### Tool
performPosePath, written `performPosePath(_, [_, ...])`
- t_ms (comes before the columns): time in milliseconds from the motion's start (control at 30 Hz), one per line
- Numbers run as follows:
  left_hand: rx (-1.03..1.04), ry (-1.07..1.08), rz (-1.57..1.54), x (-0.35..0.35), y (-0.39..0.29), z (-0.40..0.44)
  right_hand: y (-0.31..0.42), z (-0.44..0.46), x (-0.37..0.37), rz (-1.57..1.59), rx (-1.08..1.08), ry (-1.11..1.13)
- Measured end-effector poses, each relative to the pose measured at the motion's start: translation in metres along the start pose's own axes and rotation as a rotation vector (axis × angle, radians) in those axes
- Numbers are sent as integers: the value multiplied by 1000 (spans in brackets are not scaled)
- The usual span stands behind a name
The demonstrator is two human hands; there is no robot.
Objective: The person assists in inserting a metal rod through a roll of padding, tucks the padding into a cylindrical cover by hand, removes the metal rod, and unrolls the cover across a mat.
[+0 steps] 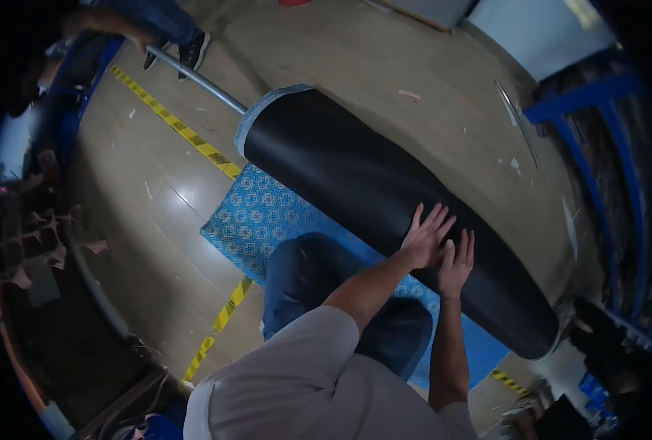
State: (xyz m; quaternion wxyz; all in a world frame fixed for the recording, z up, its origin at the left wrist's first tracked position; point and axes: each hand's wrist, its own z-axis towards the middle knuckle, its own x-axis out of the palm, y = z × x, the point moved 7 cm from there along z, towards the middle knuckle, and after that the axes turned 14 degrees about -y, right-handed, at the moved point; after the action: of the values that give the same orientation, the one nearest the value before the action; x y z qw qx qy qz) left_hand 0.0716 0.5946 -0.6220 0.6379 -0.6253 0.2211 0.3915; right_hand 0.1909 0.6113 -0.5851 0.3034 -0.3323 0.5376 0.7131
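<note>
A large roll of black sheet material (340, 158) lies diagonally across the floor, with a metal pole (201, 79) sticking out of its upper left end. Blue patterned material (256, 213) spreads flat from under the roll toward my knees. My left hand (428, 236) rests on the black surface, right of the roll's middle, fingers spread and palm down. Just to its right, my right hand (456, 265) lies on the same surface with its fingers stretched out. Neither hand holds anything.
Another person's hand (139, 37) is at the pole's far end. Yellow-black tape (172, 121) marks the floor. A blue metal frame (605, 176) stands at right, and a thin rod (518, 125) lies near it. Another person is partly visible at lower right.
</note>
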Motion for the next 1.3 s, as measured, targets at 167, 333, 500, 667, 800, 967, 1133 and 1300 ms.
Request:
performPosePath(167, [185, 184, -710, -6, 62, -29, 233, 20, 122, -273, -273, 397])
performPosePath(333, [-3, -463, -393, -187, 269, -158, 286, 21, 274, -376, -494, 227])
performPosePath(500, [-749, -823, 126, -288, 541, -243, 276, 28, 283, -319, -498, 185])
performPosePath(667, [-843, -933, 451, -302, 652, -196, 274, 31, 287, -249, -508, 246])
performPosePath(800, [-867, -909, 449, -294, 655, -199, 270, 30, 288, -288, -426, 275])
performPosePath(967, [-879, -849, 486, -291, 659, -200, 267, 36, 290, -312, -430, 308])
performPosePath(1133, [-913, -830, 488, -292, 657, -198, 263, 40, 292, -288, -411, 379])
performPosePath(1300, [-918, -822, 499, -292, 657, -196, 330, 97, 333, -65, -436, 504])
